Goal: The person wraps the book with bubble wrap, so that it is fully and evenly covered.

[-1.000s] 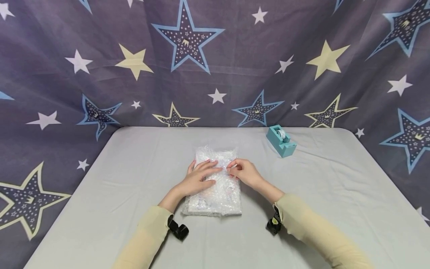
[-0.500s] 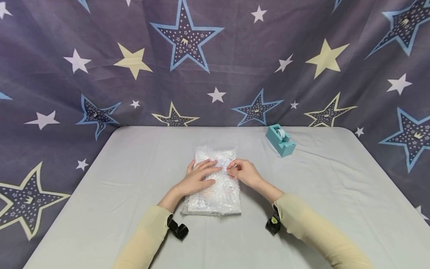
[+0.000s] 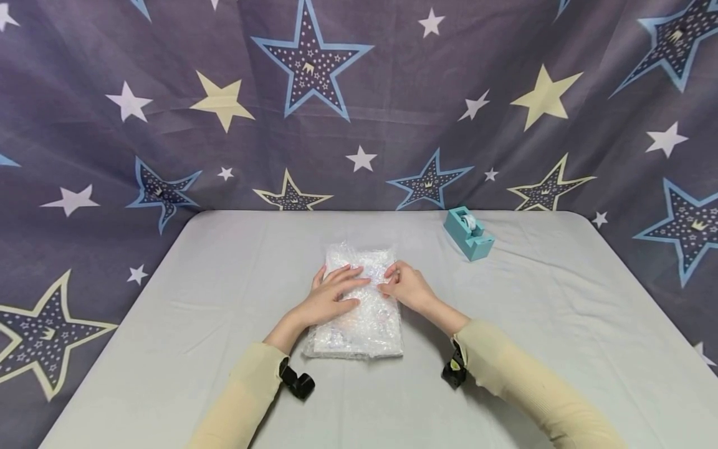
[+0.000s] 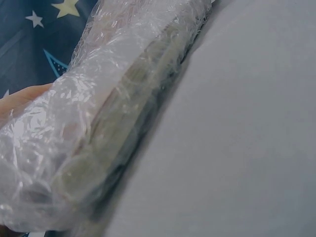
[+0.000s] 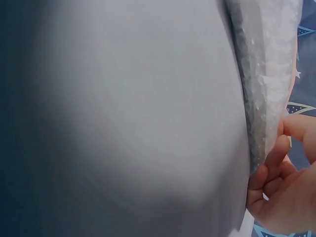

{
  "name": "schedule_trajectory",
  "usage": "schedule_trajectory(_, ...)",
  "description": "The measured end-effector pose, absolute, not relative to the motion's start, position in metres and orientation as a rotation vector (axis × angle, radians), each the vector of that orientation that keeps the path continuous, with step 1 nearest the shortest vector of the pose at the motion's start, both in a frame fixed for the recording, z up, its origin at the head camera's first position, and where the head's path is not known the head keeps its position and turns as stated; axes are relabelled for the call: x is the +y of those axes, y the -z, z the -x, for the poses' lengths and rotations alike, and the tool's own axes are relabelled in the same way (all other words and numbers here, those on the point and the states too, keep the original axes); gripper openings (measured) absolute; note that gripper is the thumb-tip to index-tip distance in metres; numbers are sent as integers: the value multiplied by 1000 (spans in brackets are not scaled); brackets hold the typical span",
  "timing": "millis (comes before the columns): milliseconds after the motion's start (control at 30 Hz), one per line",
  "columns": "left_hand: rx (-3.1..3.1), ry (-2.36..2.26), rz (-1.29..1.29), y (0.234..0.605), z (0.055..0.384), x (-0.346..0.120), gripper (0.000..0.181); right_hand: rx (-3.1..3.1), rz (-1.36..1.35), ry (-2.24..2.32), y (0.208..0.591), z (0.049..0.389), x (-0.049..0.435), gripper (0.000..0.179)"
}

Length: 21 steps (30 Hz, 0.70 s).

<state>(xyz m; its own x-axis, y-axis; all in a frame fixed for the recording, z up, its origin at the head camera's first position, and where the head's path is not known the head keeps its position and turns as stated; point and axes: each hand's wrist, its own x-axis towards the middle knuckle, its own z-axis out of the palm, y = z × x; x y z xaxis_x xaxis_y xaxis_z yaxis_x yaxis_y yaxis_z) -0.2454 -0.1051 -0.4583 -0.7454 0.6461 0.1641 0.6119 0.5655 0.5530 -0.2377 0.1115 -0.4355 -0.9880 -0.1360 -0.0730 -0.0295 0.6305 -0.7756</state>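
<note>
A flat, rectangular package in bubble wrap (image 3: 364, 333) lies in the middle of the table in the head view. My left hand (image 3: 328, 304) rests spread across its left half, fingers straight. At the package's right edge is my right hand (image 3: 411, 289), its thumb on the top face and its index fingertip a little apart from it. The right wrist view shows the other fingers (image 5: 274, 182) curled against the package's side. Seen from the left wrist, the clear bubble wrap (image 4: 106, 126) has a yellowish-green edge showing through. What lies inside is blurred by the wrap.
A teal tape dispenser (image 3: 470, 236) with a roll of tape stands at the back right of the table. The table (image 3: 224, 268) has a light grey cloth. Behind it hangs a dark curtain (image 3: 387, 93) with stars.
My right index finger has lifted away from the thumb, and the right wrist has shifted slightly left. My left hand and the package stay where they were.
</note>
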Motion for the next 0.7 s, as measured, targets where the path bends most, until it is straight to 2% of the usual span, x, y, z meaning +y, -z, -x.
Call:
schedule_trajectory(167, 2729, -926, -1098, 458, 245, -105, 43, 2738, 139, 1288, 433, 237, 112, 24)
schedule_trajectory(433, 2716, -931, -1103, 456, 245, -104, 43, 2687, 283, 1347, 434, 236, 114, 8)
schedule_trajectory(700, 2717, -933, -1102, 457, 245, -105, 43, 2635, 420, 1385, 436, 237, 118, 14)
